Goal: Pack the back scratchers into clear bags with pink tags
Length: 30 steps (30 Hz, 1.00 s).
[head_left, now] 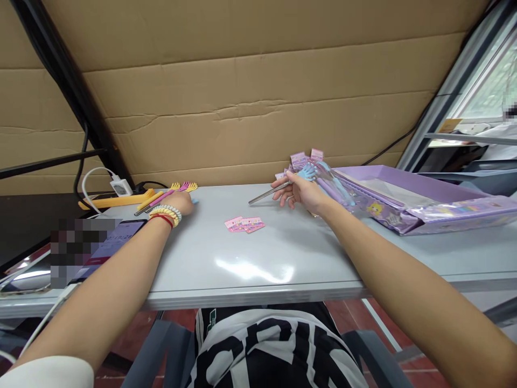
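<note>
My right hand [301, 193] is closed around a metal rod [260, 198] whose tip points left; a light blue claw-shaped head [307, 172] shows just past my fingers. Right behind that hand lies a pile of purple and blue pieces in clear wrapping [333, 186], with small pink tags. My left hand [182, 202] rests low over the table's left part, its fingers hidden from view. Beside it lie yellow and pink claw-headed sticks [163, 198]. Small pink printed cards [244, 224] overlap on the table between my hands.
An open purple box [398, 218] stands on the right of the white table [226, 253]. At the left are a phone [115, 240], a yellow strip [117, 202], and a white charger [121, 186] with its cable. A cardboard wall [250, 102] closes off the back.
</note>
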{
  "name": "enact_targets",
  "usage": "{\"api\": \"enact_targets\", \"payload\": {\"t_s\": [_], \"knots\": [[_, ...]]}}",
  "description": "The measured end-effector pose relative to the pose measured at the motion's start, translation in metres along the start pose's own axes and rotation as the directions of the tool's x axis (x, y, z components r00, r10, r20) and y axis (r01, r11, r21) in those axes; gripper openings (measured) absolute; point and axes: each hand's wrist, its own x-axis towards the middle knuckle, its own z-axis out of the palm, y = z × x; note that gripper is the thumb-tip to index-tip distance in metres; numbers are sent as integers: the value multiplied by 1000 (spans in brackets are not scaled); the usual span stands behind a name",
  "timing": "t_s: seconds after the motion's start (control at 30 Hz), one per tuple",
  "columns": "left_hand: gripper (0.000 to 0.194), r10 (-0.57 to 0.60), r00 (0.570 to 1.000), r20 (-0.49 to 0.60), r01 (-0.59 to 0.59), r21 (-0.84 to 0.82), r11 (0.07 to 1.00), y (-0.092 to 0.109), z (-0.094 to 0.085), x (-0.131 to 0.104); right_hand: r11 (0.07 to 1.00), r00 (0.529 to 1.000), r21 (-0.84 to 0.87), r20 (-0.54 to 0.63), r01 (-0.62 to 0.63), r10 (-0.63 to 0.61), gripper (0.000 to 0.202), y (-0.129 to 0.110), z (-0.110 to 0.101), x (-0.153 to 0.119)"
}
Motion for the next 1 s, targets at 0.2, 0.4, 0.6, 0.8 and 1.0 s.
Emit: {"api": "enact_targets", "payload": {"t_s": [0.2,0.4,0.6,0.8,1.0], "knots": [[26,400,916,25,-395,-113,912,44,-5,-25,996,990,51,123,-69,63,38,-3,4,-3],[20,539,841,-52,-539,-170,825,56,-3,-35,988,967,156,253,-19,-21,41,-1,1,-3],[18,560,825,-74,-562,-200,802,56,-2,-35,978,952,207,303,-11,-53,51,0,1,-2],[17,568,819,-81,-570,-226,790,57,-2,-37,974,949,225,306,-3,-68,54,-2,2,-3],[18,581,798,-157,-598,-325,733,57,-2,-37,980,980,196,184,44,-81,56,-2,3,-4]]}}
